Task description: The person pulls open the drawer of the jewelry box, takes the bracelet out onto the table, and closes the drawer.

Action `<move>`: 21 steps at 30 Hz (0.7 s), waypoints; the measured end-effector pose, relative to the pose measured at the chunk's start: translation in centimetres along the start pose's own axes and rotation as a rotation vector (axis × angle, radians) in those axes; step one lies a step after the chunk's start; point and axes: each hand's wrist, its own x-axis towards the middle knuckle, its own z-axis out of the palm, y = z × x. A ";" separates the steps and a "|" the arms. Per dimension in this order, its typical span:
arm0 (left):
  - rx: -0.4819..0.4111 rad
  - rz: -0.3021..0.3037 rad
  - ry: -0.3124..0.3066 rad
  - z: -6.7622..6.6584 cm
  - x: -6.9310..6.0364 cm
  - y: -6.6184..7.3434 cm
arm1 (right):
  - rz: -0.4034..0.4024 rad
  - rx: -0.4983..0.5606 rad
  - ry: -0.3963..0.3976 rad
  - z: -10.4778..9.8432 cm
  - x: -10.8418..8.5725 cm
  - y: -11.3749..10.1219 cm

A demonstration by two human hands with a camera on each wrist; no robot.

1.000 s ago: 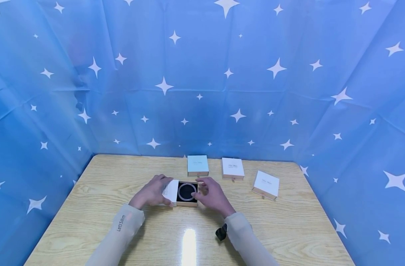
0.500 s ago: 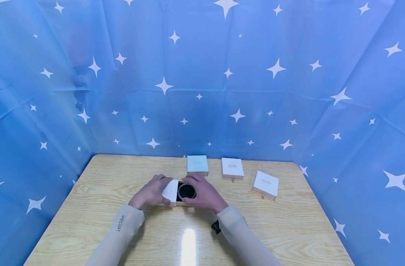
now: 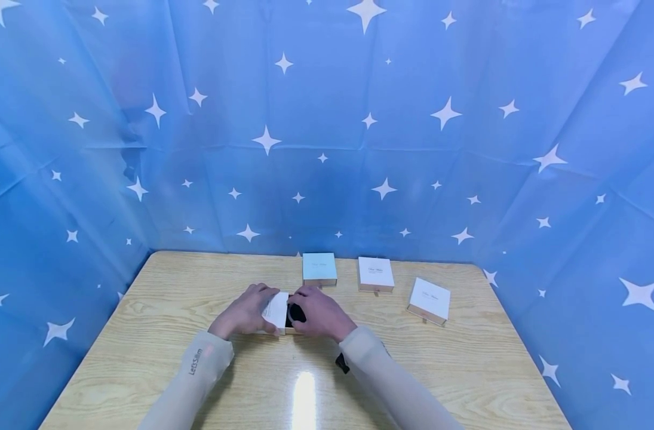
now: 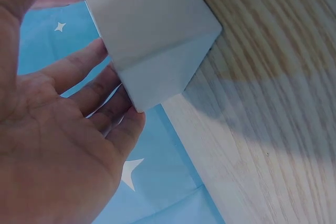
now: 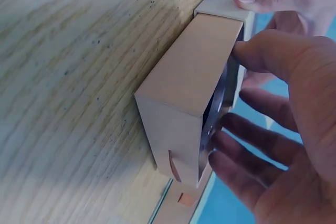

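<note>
My left hand [image 3: 246, 312] grips the white sleeve [image 3: 275, 310] of a small box, thumb at the near side and fingers at the far side. The left wrist view shows its fingertips along an edge of the sleeve [image 4: 152, 14]. From the sleeve's right end sticks out a pale pink drawer [image 5: 184, 66] with a black inside and a ribbon tab. My right hand [image 3: 322, 313] reaches over the drawer, its curled fingers and thumb around a shiny ring-shaped band [image 5: 211, 124], which lies in the drawer; the hand hides much of it from above.
A light blue box [image 3: 319, 267] stands behind my hands, with a white box [image 3: 375, 272] to its right and another white box [image 3: 430, 298], turned at an angle, farther right. A blue curtain with white stars [image 3: 327, 119] surrounds the wooden table [image 3: 439, 370].
My right hand has moved left over the drawer from its right side, and its fingers have closed in on the band. The left hand and sleeve have stayed in place.
</note>
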 end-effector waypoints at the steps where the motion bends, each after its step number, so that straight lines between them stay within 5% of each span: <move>1: -0.001 0.001 0.000 0.0 0.0 0.0 | 0.002 -0.010 -0.001 0.0 0.1 -0.1; 21: -0.014 0.002 0.009 0.0 0.0 0.1 | 0.099 -0.031 -0.054 0.0 0.8 -0.6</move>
